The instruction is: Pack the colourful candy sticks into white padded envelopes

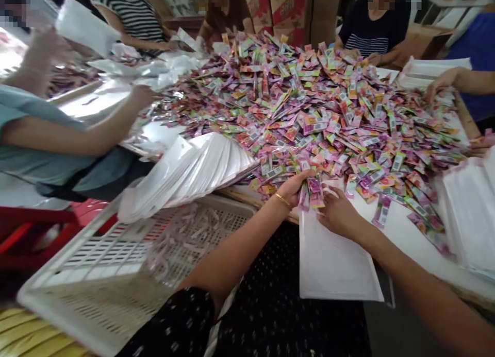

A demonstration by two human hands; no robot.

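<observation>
My left hand [294, 188], with a bangle at the wrist, is closed around a small bunch of colourful sachets [315, 192] at the table's near edge. Close on its right, my right hand [340, 213] grips the top of a white plastic bag [338, 264], which hangs down over the edge in front of my lap. The sachets are at the bag's mouth; whether any lie inside I cannot make out. Just beyond both hands rises a large heap of pink, purple and green sachets [294, 99].
A fanned stack of white bags [201, 164] lies left, partly over a white plastic basket [96, 274] holding clear scraps. More white bags [469, 207] stand at right. Several co-workers sit around the table, including an arm [73, 133] on the left. Red cartons [288, 12] are behind.
</observation>
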